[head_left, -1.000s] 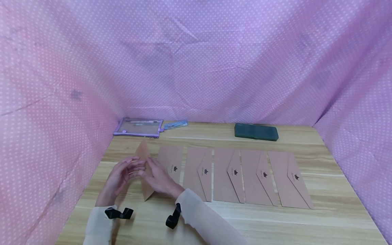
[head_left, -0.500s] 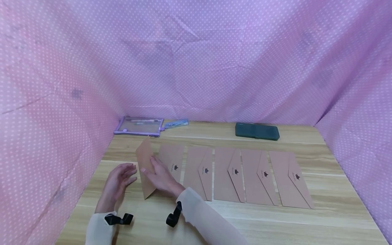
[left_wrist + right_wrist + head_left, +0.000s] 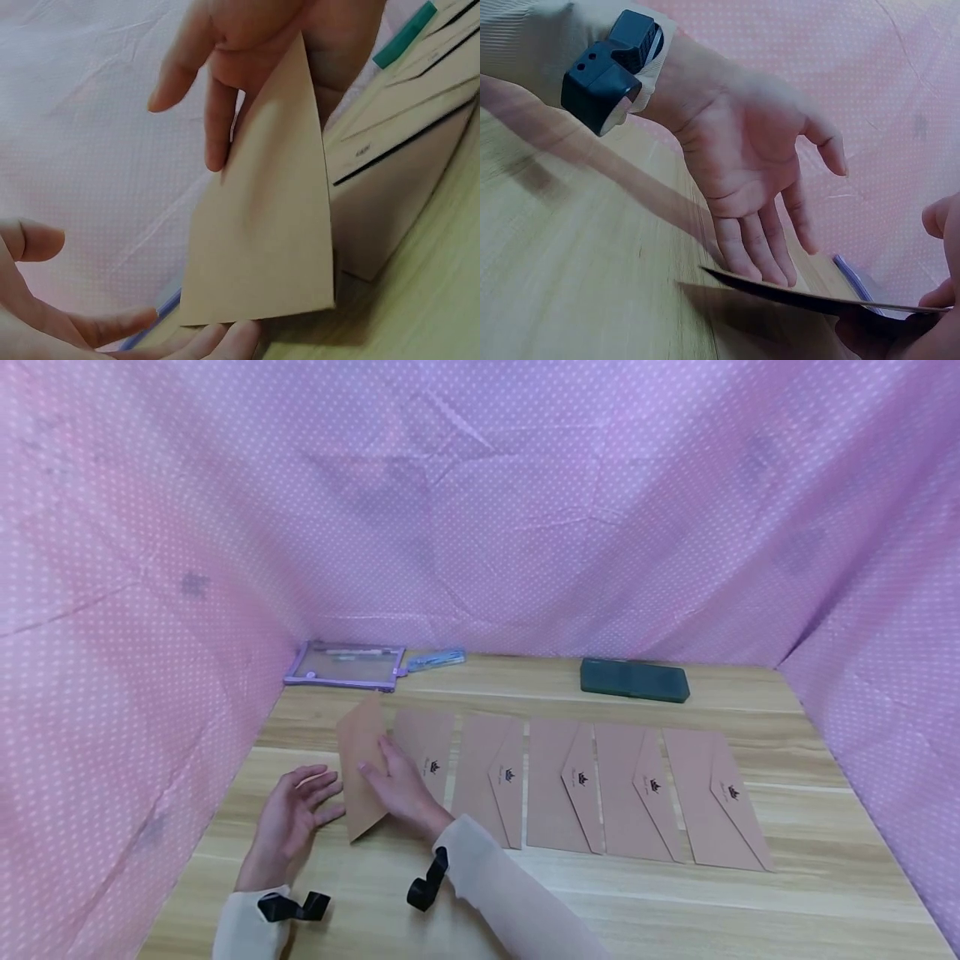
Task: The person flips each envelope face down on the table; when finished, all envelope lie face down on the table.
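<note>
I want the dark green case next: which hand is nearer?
Right. In the head view, the right hand is below and left of the dark green case; the left hand is farther left.

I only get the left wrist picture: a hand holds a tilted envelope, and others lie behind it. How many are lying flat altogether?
Observer: Five envelopes, side by side in the head view.

Visitor: I spot a tiny dark mark on one. What is it?

Observer: A small crown; each flat one shows one.

Visitor: And that bit of green in my top right corner?

Observer: It looks like the dark green case near the far edge of the table.
</note>
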Demonstrator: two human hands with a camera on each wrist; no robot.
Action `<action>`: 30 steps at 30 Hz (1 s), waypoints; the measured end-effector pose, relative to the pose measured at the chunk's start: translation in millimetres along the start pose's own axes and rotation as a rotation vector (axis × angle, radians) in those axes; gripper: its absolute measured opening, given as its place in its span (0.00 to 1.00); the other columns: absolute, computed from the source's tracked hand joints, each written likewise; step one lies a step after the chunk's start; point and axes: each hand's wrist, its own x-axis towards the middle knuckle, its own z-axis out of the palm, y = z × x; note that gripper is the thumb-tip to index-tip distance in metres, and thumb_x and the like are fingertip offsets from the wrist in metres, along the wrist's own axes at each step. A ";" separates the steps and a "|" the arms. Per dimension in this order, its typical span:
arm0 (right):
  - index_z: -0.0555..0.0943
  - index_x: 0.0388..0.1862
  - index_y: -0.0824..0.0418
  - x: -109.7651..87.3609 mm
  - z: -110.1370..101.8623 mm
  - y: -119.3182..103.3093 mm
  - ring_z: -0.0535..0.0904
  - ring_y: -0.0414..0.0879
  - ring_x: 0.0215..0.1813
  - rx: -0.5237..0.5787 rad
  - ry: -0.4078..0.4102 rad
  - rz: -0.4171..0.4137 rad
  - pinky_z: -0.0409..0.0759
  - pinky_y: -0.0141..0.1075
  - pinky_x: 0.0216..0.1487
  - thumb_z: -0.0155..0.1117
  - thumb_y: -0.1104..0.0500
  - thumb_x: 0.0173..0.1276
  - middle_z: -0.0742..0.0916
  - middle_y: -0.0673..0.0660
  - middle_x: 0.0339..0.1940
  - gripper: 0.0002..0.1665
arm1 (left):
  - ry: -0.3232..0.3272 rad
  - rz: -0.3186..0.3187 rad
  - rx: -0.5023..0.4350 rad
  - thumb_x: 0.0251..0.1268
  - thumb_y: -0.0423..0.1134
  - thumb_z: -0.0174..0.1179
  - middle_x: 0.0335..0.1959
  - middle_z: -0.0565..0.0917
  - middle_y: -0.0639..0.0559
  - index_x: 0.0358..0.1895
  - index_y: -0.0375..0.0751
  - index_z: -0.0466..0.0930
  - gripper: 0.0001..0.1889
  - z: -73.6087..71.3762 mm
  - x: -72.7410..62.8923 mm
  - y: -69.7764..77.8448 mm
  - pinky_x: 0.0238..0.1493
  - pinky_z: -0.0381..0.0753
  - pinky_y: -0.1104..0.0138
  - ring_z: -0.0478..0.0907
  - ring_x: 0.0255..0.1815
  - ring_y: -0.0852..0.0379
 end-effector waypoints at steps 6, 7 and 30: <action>0.57 0.80 0.63 1.4 -2.0 5.4 0.59 0.55 0.82 0.036 0.036 0.005 0.58 0.49 0.81 0.53 0.46 0.76 0.64 0.61 0.81 0.40 | -0.030 -0.022 -0.010 0.84 0.41 0.31 0.44 0.89 0.53 0.47 0.49 0.83 0.24 -0.4 3.6 -4.1 0.45 0.88 0.61 0.87 0.45 0.56; 0.57 0.79 0.64 1.5 -2.2 6.3 0.59 0.55 0.81 0.043 0.038 0.001 0.59 0.49 0.81 0.54 0.46 0.76 0.64 0.61 0.81 0.41 | -0.044 -0.030 -0.016 0.84 0.40 0.30 0.43 0.89 0.53 0.47 0.48 0.83 0.24 -0.6 4.4 -5.6 0.45 0.88 0.62 0.87 0.45 0.56; 0.63 0.77 0.61 -0.1 2.3 11.2 0.62 0.51 0.80 0.014 0.038 -0.015 0.61 0.44 0.80 0.56 0.64 0.69 0.69 0.56 0.79 0.37 | 0.150 0.075 0.052 0.65 0.13 0.49 0.33 0.91 0.56 0.45 0.51 0.87 0.27 -6.8 12.0 -2.5 0.37 0.86 0.74 0.87 0.36 0.65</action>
